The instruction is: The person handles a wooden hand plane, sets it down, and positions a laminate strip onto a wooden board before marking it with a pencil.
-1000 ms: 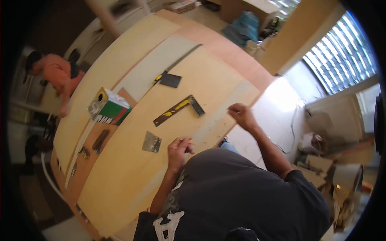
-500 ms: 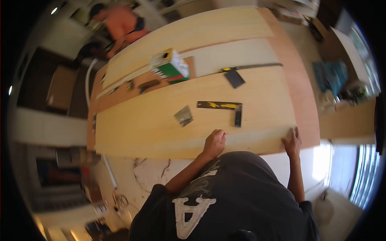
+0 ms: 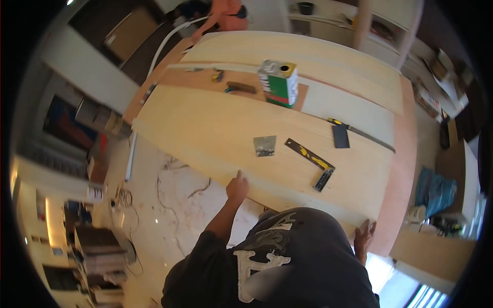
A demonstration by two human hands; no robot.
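Note:
A large pale wooden panel [image 3: 205, 120] lies in front of me. My left hand [image 3: 238, 186] rests at its near edge, one finger stretched forward and the others partly hidden. Towards the near right corner, my right hand [image 3: 364, 235] touches the edge with fingers apart. Between and beyond the hands lie a metal scraper blade [image 3: 265, 146] and a try square [image 3: 312, 160] with yellow marks. Farther off are a dark flat rectangular piece [image 3: 340, 136] and a long tool with a yellow-and-black handle [image 3: 337, 122].
A green-and-white metal can [image 3: 280, 83] stands on a reddish board, near a brown-handled tool [image 3: 241, 88] and a tape measure [image 3: 217, 76]. Another person [image 3: 224, 18] bends at the far left corner. Cables [image 3: 123, 197] lie on the floor at left; a blue bag [image 3: 435, 190] is at right.
The view has turned, so the panel now slants down to the right. My left hand has moved left along the near edge, with a finger now extended. My right hand stays near the right corner.

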